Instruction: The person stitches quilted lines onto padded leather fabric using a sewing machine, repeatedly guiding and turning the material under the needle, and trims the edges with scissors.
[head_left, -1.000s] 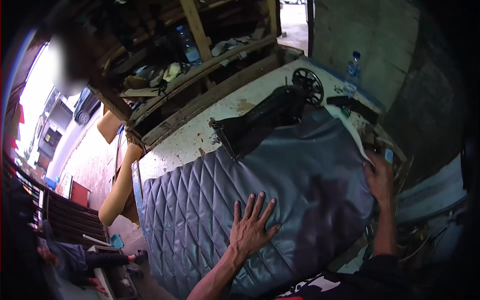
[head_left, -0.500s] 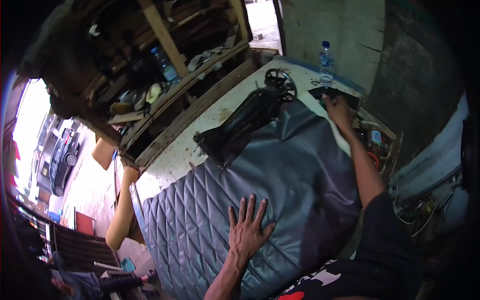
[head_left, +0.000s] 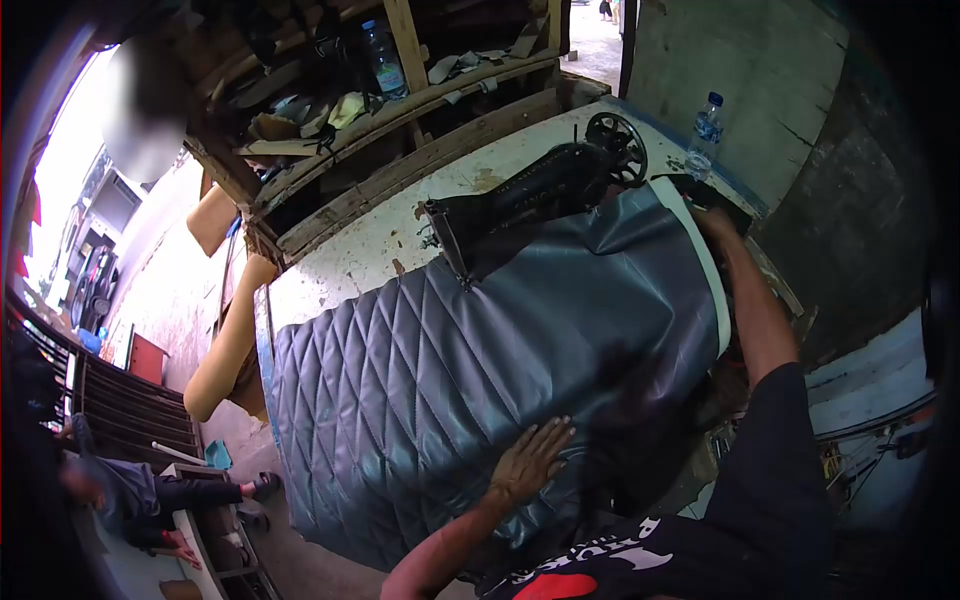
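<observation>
Quilted dark grey-blue leather-like material covers much of the white worktable. My left hand lies flat on its near part, fingers apart and holding nothing. My right hand is beyond the material's pale-edged right side, near a dark opening in the tabletop; its fingers are in shadow and mostly hidden. A black sewing machine with a handwheel stands at the material's far edge, its needle end by the quilted part.
A water bottle stands at the table's back right corner. Behind the table is a cluttered wooden shelf. A tan foam roll hangs by the left edge. Another person sits at the lower left.
The view has shifted. My left hand has slid toward the near edge of the material. My right hand's fingers, raised and pinched before, have gone down behind the material's pale edge.
</observation>
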